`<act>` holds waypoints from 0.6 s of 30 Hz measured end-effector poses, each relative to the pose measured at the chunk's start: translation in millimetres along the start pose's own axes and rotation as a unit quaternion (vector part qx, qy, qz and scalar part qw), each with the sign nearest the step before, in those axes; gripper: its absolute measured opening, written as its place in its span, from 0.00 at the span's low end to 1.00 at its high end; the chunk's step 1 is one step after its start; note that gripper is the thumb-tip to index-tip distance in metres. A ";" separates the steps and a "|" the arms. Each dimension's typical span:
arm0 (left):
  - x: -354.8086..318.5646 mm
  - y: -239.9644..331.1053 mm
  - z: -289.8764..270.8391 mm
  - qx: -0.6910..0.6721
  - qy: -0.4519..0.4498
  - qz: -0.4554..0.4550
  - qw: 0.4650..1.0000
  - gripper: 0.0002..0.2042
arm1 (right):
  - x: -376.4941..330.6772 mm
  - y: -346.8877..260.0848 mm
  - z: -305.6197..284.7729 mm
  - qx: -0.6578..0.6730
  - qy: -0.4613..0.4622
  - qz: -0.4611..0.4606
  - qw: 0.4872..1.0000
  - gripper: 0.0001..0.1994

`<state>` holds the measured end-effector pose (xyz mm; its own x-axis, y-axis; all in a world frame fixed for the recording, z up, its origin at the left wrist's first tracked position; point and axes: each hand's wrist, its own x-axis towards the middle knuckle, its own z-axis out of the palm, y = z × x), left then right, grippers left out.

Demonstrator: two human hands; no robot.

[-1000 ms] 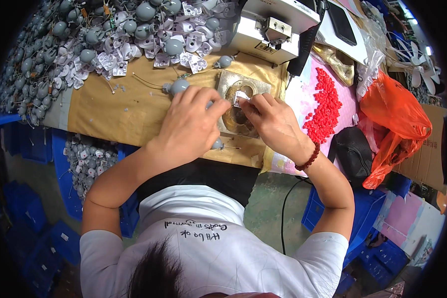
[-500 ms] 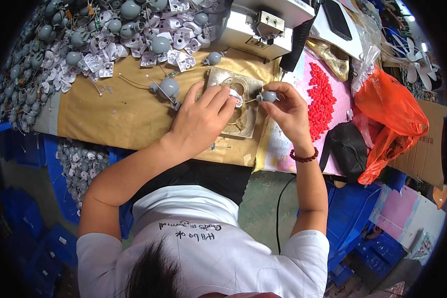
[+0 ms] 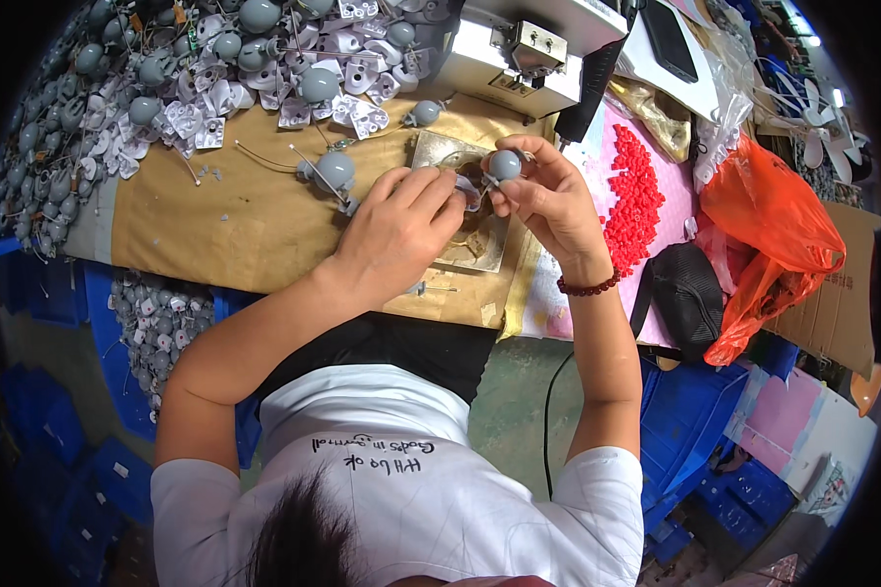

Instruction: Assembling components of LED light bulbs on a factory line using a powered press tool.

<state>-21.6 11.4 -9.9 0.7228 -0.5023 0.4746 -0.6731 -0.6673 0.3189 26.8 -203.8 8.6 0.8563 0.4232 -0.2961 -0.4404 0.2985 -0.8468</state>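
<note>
My right hand [image 3: 550,201] pinches a grey ball-shaped part [image 3: 505,164] with its thumb and fingers, above a metal fixture plate [image 3: 480,256]. Bent over the plate's left side is my left hand [image 3: 401,220], its fingertips closed on a small white plastic piece [image 3: 468,192] that they partly hide. The grey part is close beside that piece; whether they touch is hard to tell. Left of my left hand lies another grey ball part [image 3: 334,170] with thin wires. Rounded recesses in the plate are partly covered by my hands.
Grey ball parts and white plastic pieces [image 3: 210,132] heap up at the far left. Behind the plate stands a metal-faced machine [image 3: 504,78]. Small red pieces [image 3: 633,196] lie to the right, near a black pouch [image 3: 685,298] and an orange plastic bag [image 3: 768,220].
My right hand has moved left and slightly up, bringing the grey ball part over the plate and turning it. My left hand has stayed almost in place.
</note>
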 end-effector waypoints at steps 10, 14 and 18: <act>-3.1 -6.0 -1.9 -0.048 -0.013 -0.009 0.999 0.15 | 1.9 -16.9 15.4 -0.375 0.021 0.016 0.927 0.15; -1.9 -6.9 -4.1 -0.055 -0.017 -0.007 0.998 0.15 | 8.8 -7.5 9.6 -0.517 0.012 -0.028 0.855 0.16; 1.1 -8.5 -4.8 -0.062 -0.001 -0.005 0.998 0.10 | 11.4 -6.8 16.8 -0.555 0.035 -0.039 0.830 0.19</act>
<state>-15.8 19.2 -8.1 0.7298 -0.4974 0.4690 -0.6800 -0.5995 0.4223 35.0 -186.6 18.4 0.9011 0.3773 -0.2137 0.1035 -0.6657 -0.7390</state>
